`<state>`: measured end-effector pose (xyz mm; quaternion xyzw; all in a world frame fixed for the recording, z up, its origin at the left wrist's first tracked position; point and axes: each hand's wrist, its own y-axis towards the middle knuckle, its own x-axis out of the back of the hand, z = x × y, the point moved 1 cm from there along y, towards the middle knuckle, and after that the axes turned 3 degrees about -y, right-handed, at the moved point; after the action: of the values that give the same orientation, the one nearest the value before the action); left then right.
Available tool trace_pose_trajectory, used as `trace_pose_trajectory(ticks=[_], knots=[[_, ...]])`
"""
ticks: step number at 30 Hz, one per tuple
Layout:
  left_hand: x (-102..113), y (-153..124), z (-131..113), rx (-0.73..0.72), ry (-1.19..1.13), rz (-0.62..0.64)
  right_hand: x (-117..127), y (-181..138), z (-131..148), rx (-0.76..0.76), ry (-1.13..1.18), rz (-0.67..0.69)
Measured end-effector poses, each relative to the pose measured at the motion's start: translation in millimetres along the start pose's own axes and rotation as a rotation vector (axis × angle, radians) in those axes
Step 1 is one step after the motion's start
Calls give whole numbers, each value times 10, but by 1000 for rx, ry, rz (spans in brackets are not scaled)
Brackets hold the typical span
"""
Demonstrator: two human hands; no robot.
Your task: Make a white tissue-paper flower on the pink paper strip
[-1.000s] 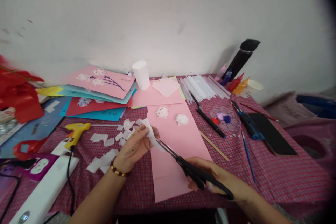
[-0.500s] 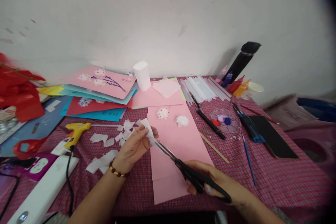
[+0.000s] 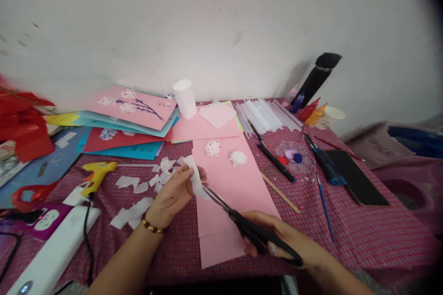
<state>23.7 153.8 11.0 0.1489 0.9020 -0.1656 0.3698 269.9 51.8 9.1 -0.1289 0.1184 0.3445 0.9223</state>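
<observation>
Between the thumb and fingers of my left hand [image 3: 178, 189] is a strip of white tissue paper [image 3: 194, 175]. My right hand [image 3: 273, 235] grips black-handled scissors [image 3: 247, 226], whose blades reach the lower edge of the strip. Whether the blades are cutting at this instant I cannot tell. Under both hands lies a pink sheet [image 3: 228, 203], bearing a white tissue flower [image 3: 238, 158] and another flower with red specks [image 3: 212, 148]. Loose white paper pieces [image 3: 133, 212] are scattered left of my left hand.
A yellow glue gun [image 3: 98, 175] and a white power strip [image 3: 57, 251] lie at left. Behind stand a tissue roll [image 3: 185, 99] and stacked cards [image 3: 134, 106]. To the right are glue sticks [image 3: 265, 115], a paint palette [image 3: 296, 156], a utility knife [image 3: 325, 161] and a phone [image 3: 360, 177].
The whole view has shifted slightly, so things sit a little further left. The tissue strip hangs a bit differently at the scissor tips; both hands keep their hold.
</observation>
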Motion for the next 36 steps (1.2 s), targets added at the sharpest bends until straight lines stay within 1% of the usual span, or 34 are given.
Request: trace_pose_trajectory(ticks=[6,14,19,24,27,30,36], knots=[[2,6,31,4,-16,17,-31,44,23,12,11,-12],[43,7,103,3,-3,-10,-42,94,-172,17,151,-75],[118,20,157,7,-47,14,-56,132,-250,34,198,-102],[105,27,226,27,-64,26,-100,163,-303,66,295,-96],[66,24,233,44,-73,8,-124,178,-336,82,336,-94],[47,22,201,22,-76,-29,-139,184,-359,74,335,-104],[80,19,210,22,-57,-42,-162,196,-357,49,339,-103]])
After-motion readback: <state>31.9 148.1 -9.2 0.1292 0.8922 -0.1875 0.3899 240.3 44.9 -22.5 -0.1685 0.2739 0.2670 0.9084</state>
